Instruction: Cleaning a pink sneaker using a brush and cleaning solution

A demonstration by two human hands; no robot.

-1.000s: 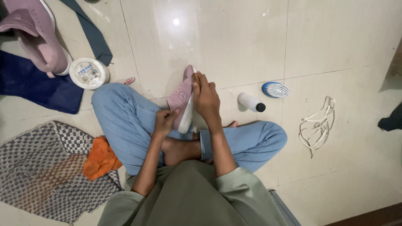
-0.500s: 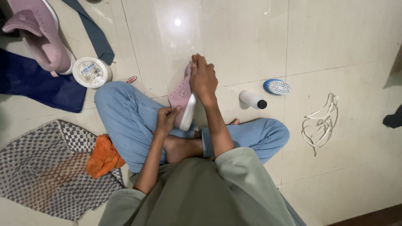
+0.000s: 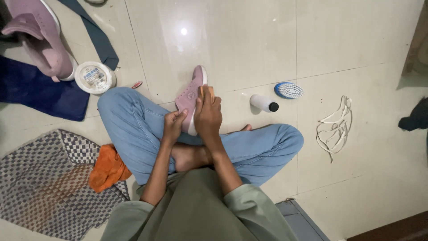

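I sit cross-legged on a tiled floor in blue jeans. My left hand (image 3: 173, 126) grips the heel end of a pink sneaker (image 3: 191, 94) that rests on its side over my left knee, toe pointing away from me. My right hand (image 3: 207, 114) presses a small tan pad or sponge (image 3: 207, 92) against the white sole edge of that sneaker. Most of the pad is hidden under my fingers.
The second pink sneaker (image 3: 40, 42) lies at top left beside a round white tub (image 3: 92, 77) and a dark blue cloth (image 3: 40, 91). An orange rag (image 3: 108, 168) and a checked mat (image 3: 44, 183) are at left. A white bottle (image 3: 263, 103), a blue brush (image 3: 288, 90) and white laces (image 3: 334, 127) lie to the right.
My right hand has slid along the sneaker's sole edge, first toward the toe and then back a little. My left hand keeps its hold on the shoe.
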